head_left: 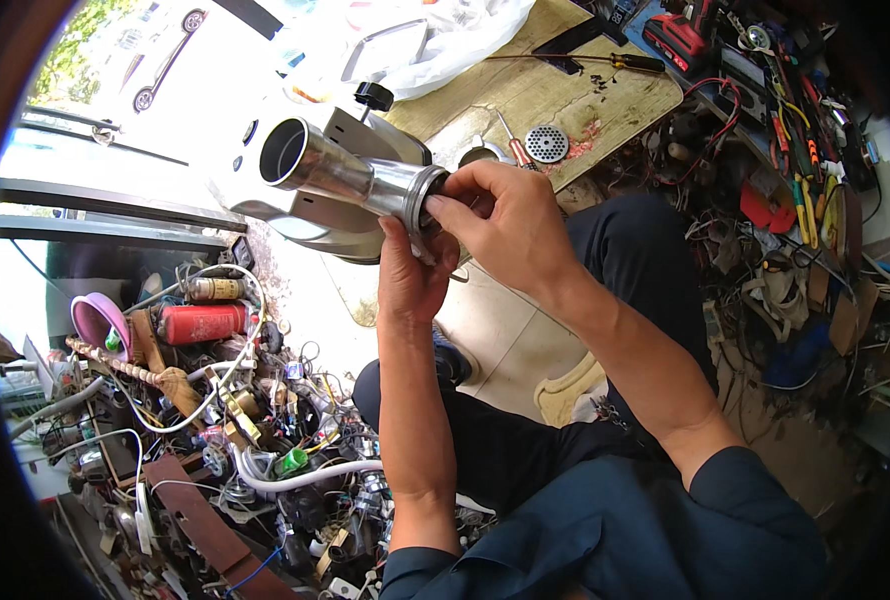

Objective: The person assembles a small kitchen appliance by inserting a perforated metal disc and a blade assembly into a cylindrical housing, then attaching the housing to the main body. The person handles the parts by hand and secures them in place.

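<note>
A silvery meat grinder [350,182] stands at the table's near edge, its round feed opening facing up and its barrel pointing toward my hands. My left hand [413,285] grips the barrel's mouth from below, thumb against the metal. Something pale and thin shows between its fingers. My right hand [517,222] has its thumb and fingers pinched together at the open mouth; what they hold inside is hidden. Beyond my right hand lie a perforated grinder plate [547,143], a screwdriver [519,151] with a red and clear handle, and a metal ring [479,154] partly behind the hand.
On the wooden table [445,115] are a white plastic bag [440,50] and a long screwdriver [635,63]. Hand tools and a red cordless tool [677,42] crowd the right side. A scrap heap with a red cylinder [203,323] fills the lower left.
</note>
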{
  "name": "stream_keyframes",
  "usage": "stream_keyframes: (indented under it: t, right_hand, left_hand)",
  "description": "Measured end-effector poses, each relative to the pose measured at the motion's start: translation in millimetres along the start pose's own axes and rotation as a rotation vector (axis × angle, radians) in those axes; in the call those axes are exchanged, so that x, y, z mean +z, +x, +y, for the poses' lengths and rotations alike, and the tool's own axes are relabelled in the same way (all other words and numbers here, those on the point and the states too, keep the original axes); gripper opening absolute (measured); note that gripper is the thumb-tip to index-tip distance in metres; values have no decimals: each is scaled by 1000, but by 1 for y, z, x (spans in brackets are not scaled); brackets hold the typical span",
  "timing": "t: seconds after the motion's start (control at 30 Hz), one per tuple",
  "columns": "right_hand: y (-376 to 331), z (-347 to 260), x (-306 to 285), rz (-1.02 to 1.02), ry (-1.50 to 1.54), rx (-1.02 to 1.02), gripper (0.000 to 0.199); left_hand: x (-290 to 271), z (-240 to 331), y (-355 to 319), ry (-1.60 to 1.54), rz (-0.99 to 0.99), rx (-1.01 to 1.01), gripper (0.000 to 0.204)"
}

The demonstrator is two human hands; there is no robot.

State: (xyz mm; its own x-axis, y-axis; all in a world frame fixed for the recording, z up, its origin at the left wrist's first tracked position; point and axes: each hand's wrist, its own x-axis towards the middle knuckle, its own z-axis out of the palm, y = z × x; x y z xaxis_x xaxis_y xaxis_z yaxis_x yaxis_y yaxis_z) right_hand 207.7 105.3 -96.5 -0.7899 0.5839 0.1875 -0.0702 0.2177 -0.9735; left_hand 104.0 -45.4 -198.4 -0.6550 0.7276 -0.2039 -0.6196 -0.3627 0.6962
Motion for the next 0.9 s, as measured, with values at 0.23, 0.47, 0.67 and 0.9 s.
stream_keyframes:
  t: [0.23,0.47,0.67,0.9]
  right_hand:
    - [7,-2,8,-20,-26,92,26]
    - [10,-7,11,10,-82,95,25]
    - [5,-3,10,65,-25,131,24]
    - [14,12,-38,63,252,299,19]
  left_hand:
    - [-28,1,6,-109,-197,-58,95]
    - [12,3,-4,48,4,25,91]
    - [7,3,-3,45,17,28,90]
    - [18,9,-3,188,-75,69,92]
